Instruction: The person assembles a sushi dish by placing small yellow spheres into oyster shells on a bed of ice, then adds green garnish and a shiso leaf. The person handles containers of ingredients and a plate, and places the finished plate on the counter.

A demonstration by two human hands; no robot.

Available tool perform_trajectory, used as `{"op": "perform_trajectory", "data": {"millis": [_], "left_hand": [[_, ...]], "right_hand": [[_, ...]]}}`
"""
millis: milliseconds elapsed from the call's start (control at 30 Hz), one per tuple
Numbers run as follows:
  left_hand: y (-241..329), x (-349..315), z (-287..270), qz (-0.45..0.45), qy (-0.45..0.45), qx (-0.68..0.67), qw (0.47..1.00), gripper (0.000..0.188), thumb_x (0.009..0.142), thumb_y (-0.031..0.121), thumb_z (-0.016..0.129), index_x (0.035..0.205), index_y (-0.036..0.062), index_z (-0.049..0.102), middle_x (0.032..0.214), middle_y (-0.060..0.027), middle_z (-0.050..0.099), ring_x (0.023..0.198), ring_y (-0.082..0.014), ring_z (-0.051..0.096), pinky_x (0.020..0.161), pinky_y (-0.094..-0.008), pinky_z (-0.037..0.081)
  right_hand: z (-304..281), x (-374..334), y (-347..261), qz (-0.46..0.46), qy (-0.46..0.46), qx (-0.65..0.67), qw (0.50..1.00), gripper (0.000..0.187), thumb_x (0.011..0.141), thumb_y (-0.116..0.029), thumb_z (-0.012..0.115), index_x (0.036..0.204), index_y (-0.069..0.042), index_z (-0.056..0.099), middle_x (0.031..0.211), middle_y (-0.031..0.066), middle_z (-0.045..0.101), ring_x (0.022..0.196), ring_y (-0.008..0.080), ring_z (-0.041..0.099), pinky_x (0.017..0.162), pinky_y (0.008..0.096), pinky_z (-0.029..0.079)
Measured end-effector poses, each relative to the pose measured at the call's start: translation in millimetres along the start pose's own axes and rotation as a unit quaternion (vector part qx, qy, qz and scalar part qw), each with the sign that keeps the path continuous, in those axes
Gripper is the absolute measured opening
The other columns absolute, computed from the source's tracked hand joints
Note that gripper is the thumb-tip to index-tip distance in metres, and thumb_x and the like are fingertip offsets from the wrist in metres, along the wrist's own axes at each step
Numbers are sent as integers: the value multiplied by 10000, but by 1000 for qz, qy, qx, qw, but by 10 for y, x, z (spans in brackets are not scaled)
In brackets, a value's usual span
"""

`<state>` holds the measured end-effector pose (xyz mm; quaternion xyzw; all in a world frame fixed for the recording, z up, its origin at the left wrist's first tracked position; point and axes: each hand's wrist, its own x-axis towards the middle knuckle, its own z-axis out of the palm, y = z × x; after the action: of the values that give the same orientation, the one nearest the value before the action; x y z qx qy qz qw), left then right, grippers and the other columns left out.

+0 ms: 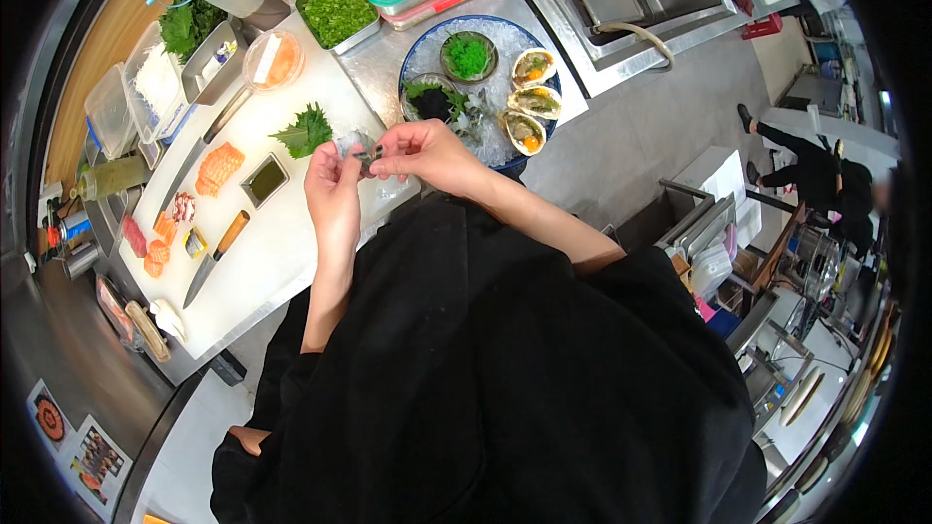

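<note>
Leaf (307,131) beside left fingers (323,157) (dish (264,180) near)

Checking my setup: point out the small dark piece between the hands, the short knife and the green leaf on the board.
Small dark piece (365,158): head view, visible middle.
Short knife (206,270): head view, blade near handle.
Green leaf (307,130): head view, its middle.
</note>
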<state>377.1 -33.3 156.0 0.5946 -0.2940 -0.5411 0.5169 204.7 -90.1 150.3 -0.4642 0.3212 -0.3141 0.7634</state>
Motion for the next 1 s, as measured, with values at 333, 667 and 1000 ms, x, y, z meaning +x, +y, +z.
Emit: {"op": "perform_trajectory", "data": {"millis": [333, 667, 1000], "left_hand": [[119, -182, 145, -12, -104, 54, 993, 62, 982, 48, 596, 1013, 2, 624, 974, -27, 641, 907, -100, 616, 834, -276, 534], [-23, -92, 760, 229, -162, 273, 920, 199, 867, -25, 691, 1061, 16, 668, 965, -115, 687, 857, -226, 697, 755, -315, 565], [-150, 171, 1202, 293, -163, 356, 872, 291, 817, 46, 741, 1095, 79, 663, 908, -69, 716, 866, -262, 650, 760, -366, 535]], "right_hand": [[-128, -241, 17, 36, 9, -90, 995, 174, 874, -88, 761, 962, 14, 651, 853, 68, 689, 732, 156, 682, 646, 293, 562], [-365, -815, 51, 62, 228, 99, 967, 149, 930, -59, 700, 1019, 22, 612, 835, 95, 683, 720, 179, 703, 641, 276, 578], [-457, -882, 73, -118, 414, -460, 776, 179, 790, -34, 741, 943, -14, 650, 939, 146, 634, 785, 303, 670, 671, 388, 531]]}}
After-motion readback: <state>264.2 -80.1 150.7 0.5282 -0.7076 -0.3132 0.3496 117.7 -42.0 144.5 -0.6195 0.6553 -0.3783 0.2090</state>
